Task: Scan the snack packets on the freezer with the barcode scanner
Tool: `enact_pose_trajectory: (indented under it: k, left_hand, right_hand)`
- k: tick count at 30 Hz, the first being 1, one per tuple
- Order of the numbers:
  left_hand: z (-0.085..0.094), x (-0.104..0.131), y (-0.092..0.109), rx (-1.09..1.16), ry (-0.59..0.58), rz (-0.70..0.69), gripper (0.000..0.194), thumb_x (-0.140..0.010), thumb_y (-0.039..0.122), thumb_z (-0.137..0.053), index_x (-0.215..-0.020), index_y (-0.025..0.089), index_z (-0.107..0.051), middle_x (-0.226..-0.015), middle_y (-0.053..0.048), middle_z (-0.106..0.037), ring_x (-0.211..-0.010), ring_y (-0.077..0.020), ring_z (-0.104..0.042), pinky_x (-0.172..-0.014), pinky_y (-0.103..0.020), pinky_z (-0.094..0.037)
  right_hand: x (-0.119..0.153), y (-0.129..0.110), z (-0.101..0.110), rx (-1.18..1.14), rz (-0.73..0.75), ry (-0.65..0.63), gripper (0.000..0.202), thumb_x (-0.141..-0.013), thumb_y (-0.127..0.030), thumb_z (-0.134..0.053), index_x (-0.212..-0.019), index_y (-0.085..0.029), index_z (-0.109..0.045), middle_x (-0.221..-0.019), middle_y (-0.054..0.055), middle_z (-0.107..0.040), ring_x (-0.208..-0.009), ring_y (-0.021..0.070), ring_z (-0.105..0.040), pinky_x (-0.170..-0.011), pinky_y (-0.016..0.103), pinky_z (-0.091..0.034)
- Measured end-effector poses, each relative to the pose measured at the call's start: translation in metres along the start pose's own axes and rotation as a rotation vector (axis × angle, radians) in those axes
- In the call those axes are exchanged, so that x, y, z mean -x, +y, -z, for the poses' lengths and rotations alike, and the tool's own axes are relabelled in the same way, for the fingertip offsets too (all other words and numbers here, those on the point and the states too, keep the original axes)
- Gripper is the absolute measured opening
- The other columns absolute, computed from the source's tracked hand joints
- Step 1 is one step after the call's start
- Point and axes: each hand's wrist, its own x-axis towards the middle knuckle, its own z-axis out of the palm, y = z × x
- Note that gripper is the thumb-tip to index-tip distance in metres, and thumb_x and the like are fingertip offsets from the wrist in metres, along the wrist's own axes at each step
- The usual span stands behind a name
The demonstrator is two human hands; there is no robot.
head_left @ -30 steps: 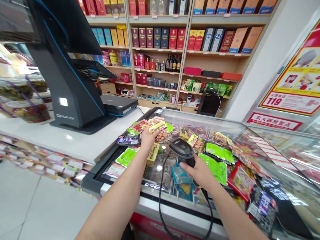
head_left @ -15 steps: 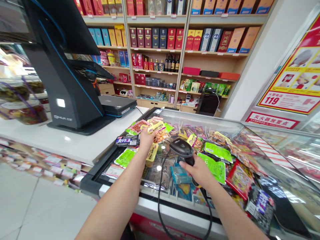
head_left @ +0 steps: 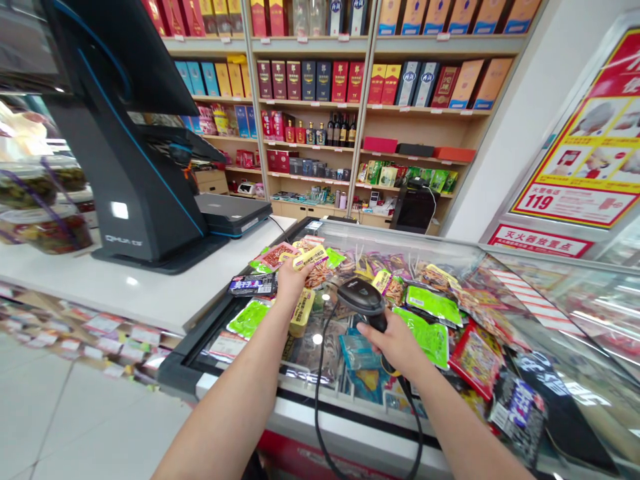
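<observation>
My left hand is closed on a yellow-topped snack packet among other packets at the far left part of the glass-topped freezer. In my right hand is a black barcode scanner, its head tilted toward the left hand and its cable hanging in a loop at the front. A black-and-purple packet and a green packet lie left of my left hand. Right of the scanner are green packets and a red packet.
On the white counter at the left stand a dark register, a flat black device and lidded food tubs. Shelves of boxes and bottles fill the back. A black-and-purple packet lies at the right front.
The view has shifted very slightly. Both hands keep the same holds, on the packet and on the scanner, with almost no movement.
</observation>
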Motion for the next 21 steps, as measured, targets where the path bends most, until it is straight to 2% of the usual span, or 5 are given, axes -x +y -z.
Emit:
enact_pose_trajectory:
  k: [5, 9, 13, 17, 21]
  left_hand:
    - [-0.011, 0.002, 0.0, 0.229, -0.043, 0.078, 0.042, -0.053, 0.035, -0.079, -0.086, 0.014, -0.065, -0.081, -0.004, -0.071, -0.078, -0.0206, -0.065, -0.078, -0.035, -0.051]
    - [-0.033, 0.011, 0.008, 0.444, -0.147, 0.193, 0.056, -0.045, 0.039, -0.084, -0.091, 0.013, -0.065, -0.084, -0.005, -0.071, -0.078, -0.02, -0.065, -0.077, -0.035, -0.052]
    - [-0.058, 0.023, 0.022, 0.477, -0.231, 0.238, 0.055, -0.042, 0.037, -0.085, -0.087, 0.012, -0.065, -0.08, -0.005, -0.071, -0.072, -0.0191, -0.066, -0.071, -0.033, -0.052]
    - [-0.094, 0.036, 0.043, 0.481, -0.337, 0.264, 0.045, -0.044, 0.031, -0.085, -0.08, 0.012, -0.065, -0.075, -0.005, -0.071, -0.066, -0.0178, -0.065, -0.065, -0.03, -0.053]
    - [-0.146, 0.053, 0.065, 0.499, -0.423, 0.309, 0.034, -0.05, 0.023, -0.081, -0.078, 0.013, -0.065, -0.073, -0.006, -0.071, -0.064, -0.0185, -0.066, -0.063, -0.031, -0.054]
  right_hand:
    - [-0.001, -0.005, 0.0, -0.082, -0.046, -0.006, 0.025, -0.07, -0.041, -0.06, -0.082, -0.021, -0.052, -0.048, -0.007, -0.048, -0.041, 0.0143, -0.048, -0.048, 0.028, -0.04]
    - [-0.001, -0.013, 0.006, -0.178, -0.059, 0.019, 0.026, -0.068, -0.041, -0.061, -0.081, -0.022, -0.049, -0.05, -0.008, -0.048, -0.039, 0.0121, -0.047, -0.044, 0.026, -0.039]
    - [0.002, -0.019, 0.021, -0.255, -0.06, 0.063, 0.026, -0.067, -0.039, -0.063, -0.079, -0.022, -0.048, -0.049, -0.008, -0.049, -0.038, 0.0106, -0.046, -0.042, 0.025, -0.039]
    - [0.011, -0.009, 0.044, -0.304, -0.046, 0.121, 0.027, -0.065, -0.039, -0.067, -0.077, -0.021, -0.05, -0.048, -0.009, -0.047, -0.038, 0.01, -0.045, -0.041, 0.025, -0.04]
    - [0.025, 0.009, 0.071, -0.313, -0.067, 0.245, 0.029, -0.065, -0.04, -0.071, -0.076, -0.021, -0.051, -0.046, -0.008, -0.049, -0.037, 0.0107, -0.046, -0.041, 0.025, -0.04]
